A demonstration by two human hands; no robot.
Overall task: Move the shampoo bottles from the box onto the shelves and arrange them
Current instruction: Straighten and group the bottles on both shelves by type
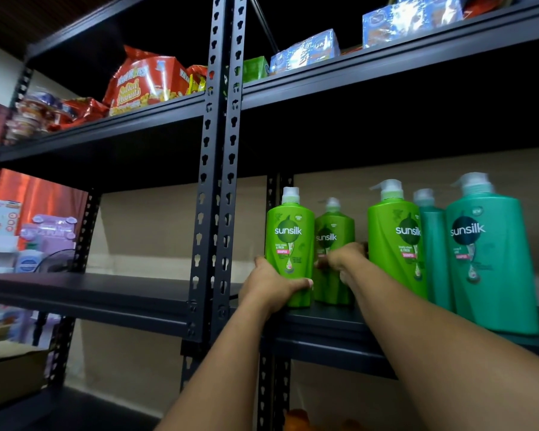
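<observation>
Two bright green shampoo bottles stand at the left end of the shelf (pixel 324 321), beside the black upright post (pixel 218 181). The near bottle (pixel 290 237) is gripped low on its body by the left hand (pixel 271 287), with the thumb curled across the front. The far bottle (pixel 335 244) is held at its middle by the right hand (pixel 344 255). The bottles look full, so they are judged heavy and stiff, with smooth plastic which may slip. The wide body should be taken, not the white pump on top. Three more bottles (pixel 395 241) stand further right.
</observation>
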